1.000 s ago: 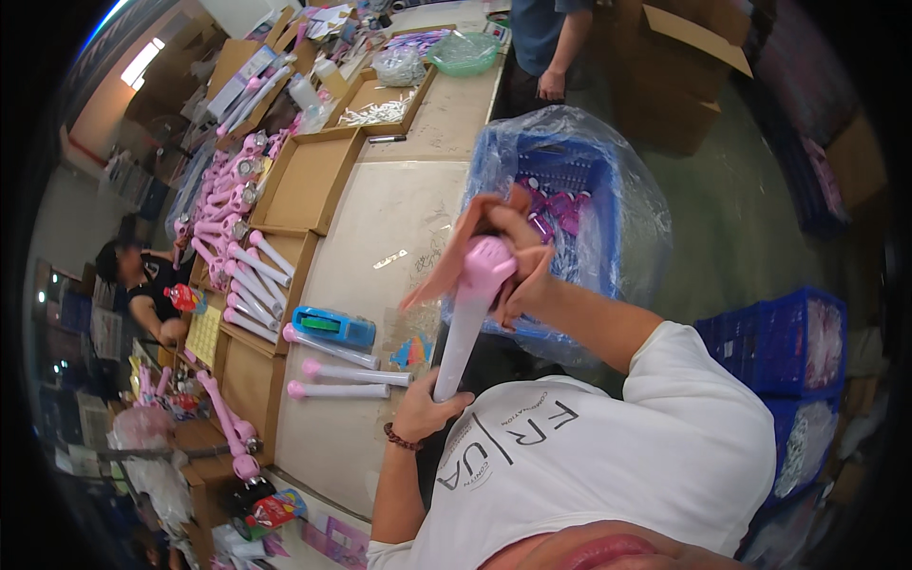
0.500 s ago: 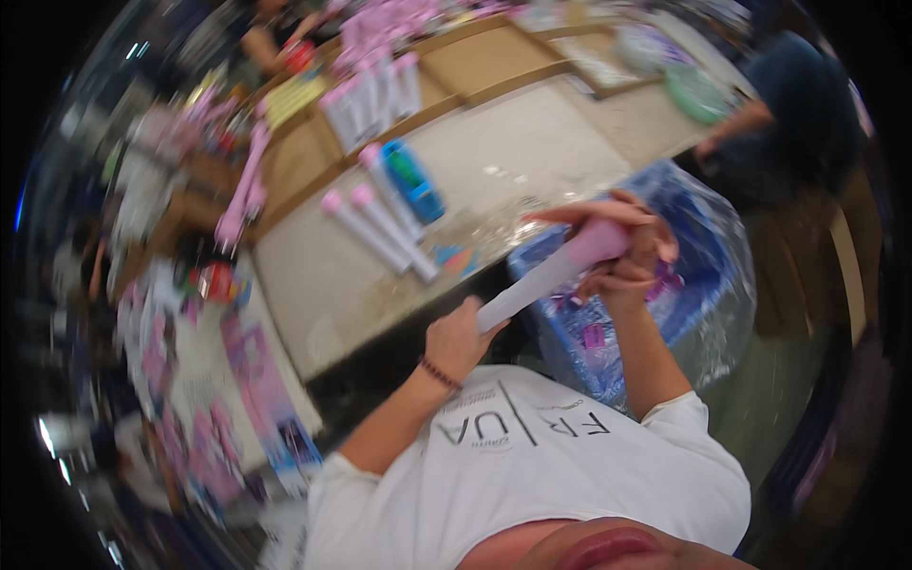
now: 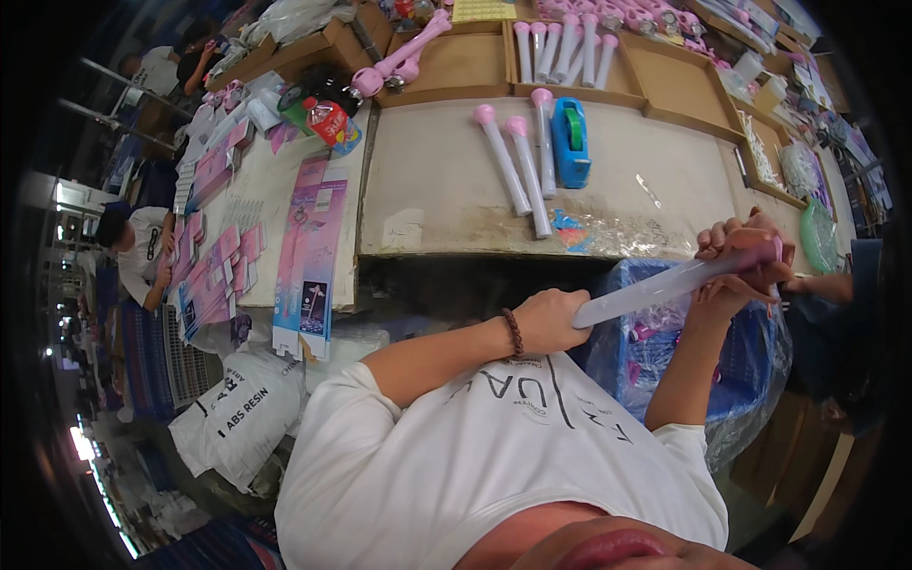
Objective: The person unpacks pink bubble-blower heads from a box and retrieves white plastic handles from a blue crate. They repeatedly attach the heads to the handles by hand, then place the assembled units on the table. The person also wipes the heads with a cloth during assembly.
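Observation:
Both my hands hold a long white tube with a pink end, slanting up to the right in front of the table edge. My left hand is closed around its lower white end. Around the pink end are the fingers of my right hand, which partly hide it. Below the tube is a blue crate lined with clear plastic, with small purple pieces inside. Three similar tubes lie on the table, beside a blue tape dispenser with green tape.
Cardboard trays line the table's back, one holding several upright tubes. Left are printed pink-purple boxes, a red-labelled bottle and a white sack. A co-worker's arm reaches in at right; another person stands far left.
The view has turned and levelled, showing more of the left side. My hands and the tube sit farther right in the picture, both still gripping it.

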A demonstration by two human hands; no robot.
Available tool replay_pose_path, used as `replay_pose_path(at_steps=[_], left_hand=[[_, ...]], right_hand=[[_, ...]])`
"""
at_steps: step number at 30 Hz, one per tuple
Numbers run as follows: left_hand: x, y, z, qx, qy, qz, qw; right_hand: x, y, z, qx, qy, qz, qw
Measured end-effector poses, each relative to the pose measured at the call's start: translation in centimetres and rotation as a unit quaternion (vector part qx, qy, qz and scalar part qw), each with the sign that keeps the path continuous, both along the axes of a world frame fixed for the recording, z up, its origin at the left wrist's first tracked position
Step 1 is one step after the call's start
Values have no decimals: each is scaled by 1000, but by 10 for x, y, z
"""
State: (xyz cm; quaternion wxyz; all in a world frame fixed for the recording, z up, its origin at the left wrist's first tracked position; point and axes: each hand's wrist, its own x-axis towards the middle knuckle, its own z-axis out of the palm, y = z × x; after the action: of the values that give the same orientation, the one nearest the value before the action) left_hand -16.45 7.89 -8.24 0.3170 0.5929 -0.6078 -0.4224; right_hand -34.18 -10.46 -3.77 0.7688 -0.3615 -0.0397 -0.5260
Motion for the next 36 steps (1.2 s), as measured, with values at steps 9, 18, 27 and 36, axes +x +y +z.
replay_pose_path(at_steps=[9, 18, 27, 36], left_hand=[[85, 2, 6, 144, 248, -50, 957], [222, 29, -10, 237, 514, -266, 780], [274, 14, -23, 57, 418, -51, 905], [302, -38, -48, -81, 648, 202, 729]], right_hand=[[133, 98, -37, -64, 474, -329, 814], [228, 48, 30, 5, 91, 130, 987], [305, 102, -29, -53, 619, 35, 783], [315, 109, -59, -292, 700, 17, 651]])
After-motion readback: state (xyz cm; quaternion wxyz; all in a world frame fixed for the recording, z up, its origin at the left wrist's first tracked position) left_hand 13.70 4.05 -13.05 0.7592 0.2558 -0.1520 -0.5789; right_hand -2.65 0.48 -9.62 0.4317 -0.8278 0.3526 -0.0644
